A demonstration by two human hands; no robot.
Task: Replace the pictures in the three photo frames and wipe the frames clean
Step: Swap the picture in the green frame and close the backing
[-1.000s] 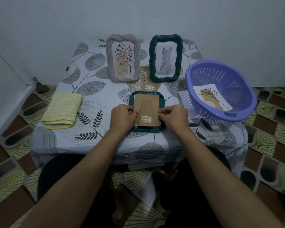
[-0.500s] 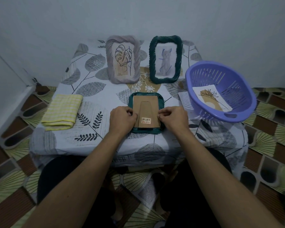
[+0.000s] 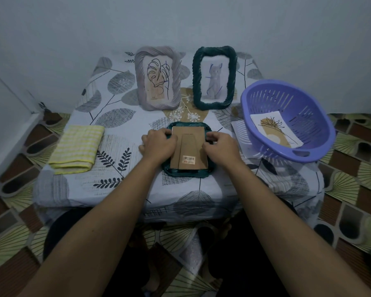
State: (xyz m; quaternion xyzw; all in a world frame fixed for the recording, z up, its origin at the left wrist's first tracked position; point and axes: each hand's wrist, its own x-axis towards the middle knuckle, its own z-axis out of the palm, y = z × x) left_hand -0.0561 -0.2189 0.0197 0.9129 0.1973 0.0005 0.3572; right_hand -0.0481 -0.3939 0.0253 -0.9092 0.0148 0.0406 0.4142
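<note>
Face-down green frame (image 3: pixel 185 175) lies flat on the surface (image 3: pixel 120 125), near the front edge, in the middle. Brown backing board (image 3: pixel 190 144) faces up with its stand flap folded flat and a barcode sticker (image 3: pixel 189 159) near the bottom. Left hand (image 3: pixel 157 144) is on the frame's left side, fingers curled in at the upper left edge of the board. Right hand (image 3: pixel 221 144) is on the right side, fingers curled in at the upper right edge. The hands are apart, with the board between them, both clamped on this frame; whether the fingertips are under the board or only on the rim, cannot tell. Grey frame (image 3: pixel 140 82) stands upright at the back, with a leaf line drawing in it. Second green frame (image 3: pixel 196 78) stands upright just to its right, with a cat picture in it. Purple basket (image 3: pixel 296 99) sits at the right of the surface, with a loose picture (image 3: pixel 275 129) of a plant lying inside. White sheets (image 3: pixel 238 133) stick out from under the basket's left side. Folded yellow cloth (image 3: pixel 77 148) lies at the left of the surface, well apart from the hands.
</note>
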